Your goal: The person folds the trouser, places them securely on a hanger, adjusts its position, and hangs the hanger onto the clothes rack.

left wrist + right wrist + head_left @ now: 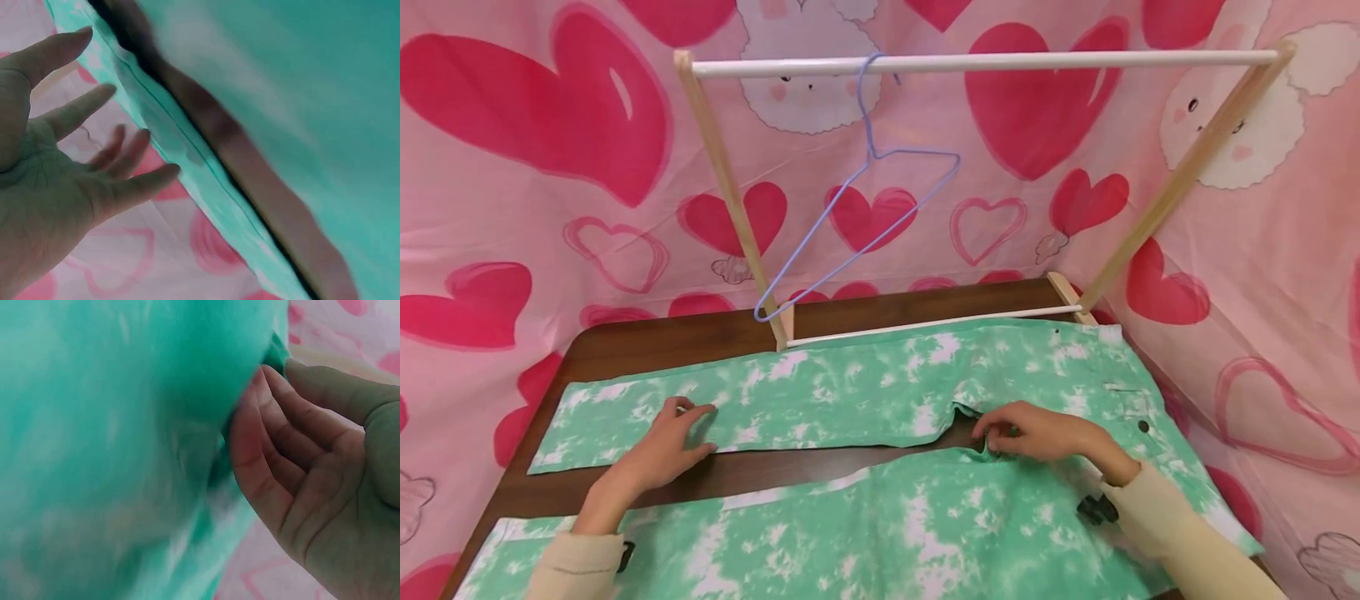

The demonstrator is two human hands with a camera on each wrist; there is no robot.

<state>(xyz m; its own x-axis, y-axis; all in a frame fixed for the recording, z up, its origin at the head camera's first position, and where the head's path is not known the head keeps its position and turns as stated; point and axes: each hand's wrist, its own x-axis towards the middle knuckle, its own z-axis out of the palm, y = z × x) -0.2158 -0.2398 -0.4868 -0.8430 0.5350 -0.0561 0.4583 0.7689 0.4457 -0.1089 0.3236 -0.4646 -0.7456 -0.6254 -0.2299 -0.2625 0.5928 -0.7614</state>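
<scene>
Green and white tie-dye trousers lie spread out, their waist end to the right and the two legs running left with a gap between. My left hand is over the far leg near that gap, its fingers spread and holding nothing. In the left wrist view the left hand appears beside the leg's seamed edge. At the crotch, my right hand pinches the bunched cloth between thumb and fingers. The right wrist view shows the right hand with its fingertips at a fold, partly hidden by the fabric.
Under the trousers is a dark brown table. A rack with a white rail and wooden legs stands at the back. From its rail hangs a blue hanger. Pink heart-printed cloth surrounds the table.
</scene>
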